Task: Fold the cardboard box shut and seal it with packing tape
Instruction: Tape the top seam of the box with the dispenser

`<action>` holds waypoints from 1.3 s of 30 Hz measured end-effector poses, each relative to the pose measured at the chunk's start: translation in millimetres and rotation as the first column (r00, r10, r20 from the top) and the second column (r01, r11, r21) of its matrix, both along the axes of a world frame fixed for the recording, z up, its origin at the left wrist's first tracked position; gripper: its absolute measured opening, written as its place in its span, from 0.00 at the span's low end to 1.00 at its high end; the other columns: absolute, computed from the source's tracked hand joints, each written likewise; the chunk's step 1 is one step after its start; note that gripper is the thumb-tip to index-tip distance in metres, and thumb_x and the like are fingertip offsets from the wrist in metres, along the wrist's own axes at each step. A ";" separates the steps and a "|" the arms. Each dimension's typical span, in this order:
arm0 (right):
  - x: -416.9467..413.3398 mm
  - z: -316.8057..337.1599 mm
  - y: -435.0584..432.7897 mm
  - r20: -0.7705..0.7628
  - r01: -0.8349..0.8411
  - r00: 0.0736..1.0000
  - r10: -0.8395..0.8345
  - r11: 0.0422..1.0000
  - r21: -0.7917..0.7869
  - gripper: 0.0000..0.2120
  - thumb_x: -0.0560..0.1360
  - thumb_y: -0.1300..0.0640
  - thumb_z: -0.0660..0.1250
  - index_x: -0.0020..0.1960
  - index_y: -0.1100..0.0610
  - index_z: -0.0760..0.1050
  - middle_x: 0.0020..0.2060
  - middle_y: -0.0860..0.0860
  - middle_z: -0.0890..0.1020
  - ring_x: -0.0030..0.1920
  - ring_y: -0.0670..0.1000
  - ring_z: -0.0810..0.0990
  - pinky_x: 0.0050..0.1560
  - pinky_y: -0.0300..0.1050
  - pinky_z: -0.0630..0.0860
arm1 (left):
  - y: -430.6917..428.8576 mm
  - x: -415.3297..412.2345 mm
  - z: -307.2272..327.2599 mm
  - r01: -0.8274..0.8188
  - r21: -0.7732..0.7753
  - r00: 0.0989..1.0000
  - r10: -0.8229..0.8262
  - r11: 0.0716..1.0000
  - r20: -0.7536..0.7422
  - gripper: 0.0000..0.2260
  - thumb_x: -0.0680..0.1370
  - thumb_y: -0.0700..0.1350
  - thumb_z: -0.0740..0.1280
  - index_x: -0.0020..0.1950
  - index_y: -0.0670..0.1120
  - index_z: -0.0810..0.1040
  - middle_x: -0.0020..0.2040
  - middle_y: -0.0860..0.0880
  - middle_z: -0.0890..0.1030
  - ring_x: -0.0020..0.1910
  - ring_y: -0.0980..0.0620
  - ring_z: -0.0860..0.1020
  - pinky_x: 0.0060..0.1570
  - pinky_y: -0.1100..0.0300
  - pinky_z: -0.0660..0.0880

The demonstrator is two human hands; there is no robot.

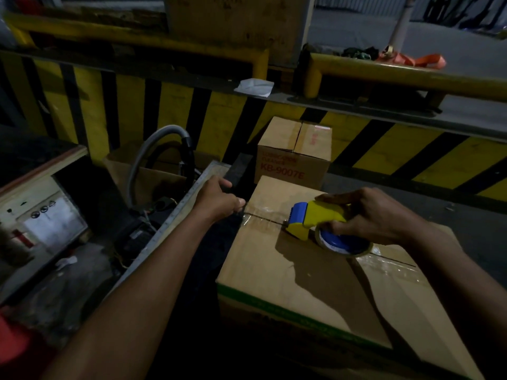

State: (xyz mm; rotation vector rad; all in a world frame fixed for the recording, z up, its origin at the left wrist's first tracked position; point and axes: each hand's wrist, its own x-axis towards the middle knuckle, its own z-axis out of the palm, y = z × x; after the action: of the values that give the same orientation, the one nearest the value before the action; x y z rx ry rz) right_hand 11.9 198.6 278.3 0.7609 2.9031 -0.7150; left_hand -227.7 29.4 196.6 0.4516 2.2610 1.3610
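Ahead of me a small sealed box printed KB-9007E point(295, 152) is standing against a yellow-and-black striped wall point(175, 111). Left of that box, a grey hose point(170, 128) is arching out of an open carton point(149, 183). Above the box, a crumpled white sheet point(255, 87) is lying atop the wall. Up to the box's right, an orange strap point(419, 61) is trailing behind a yellow rail point(397, 74).

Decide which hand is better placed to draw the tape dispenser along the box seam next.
Right. The right hand grips the tape dispenser on the cardboard box seam; the left hand is at the box's edge, seemingly anchoring the packing tape.
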 end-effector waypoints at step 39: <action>-19.7 -12.0 3.4 0.016 -0.035 0.999 0.035 0.999 0.009 0.32 0.70 0.40 0.72 0.71 0.41 0.67 0.51 0.42 0.73 0.54 0.48 0.76 0.53 0.43 0.76 | 0.1 5.2 -34.8 -0.082 0.000 0.991 0.082 0.997 0.104 0.26 0.72 0.43 0.76 0.63 0.51 0.66 0.60 0.45 0.73 0.55 0.44 0.79 0.55 0.44 0.80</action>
State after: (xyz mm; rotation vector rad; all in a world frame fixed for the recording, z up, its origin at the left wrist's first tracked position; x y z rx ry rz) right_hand -7.8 202.0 266.3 0.7120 2.9001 -0.6892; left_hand -222.5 29.5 161.7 0.2851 2.2137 1.3962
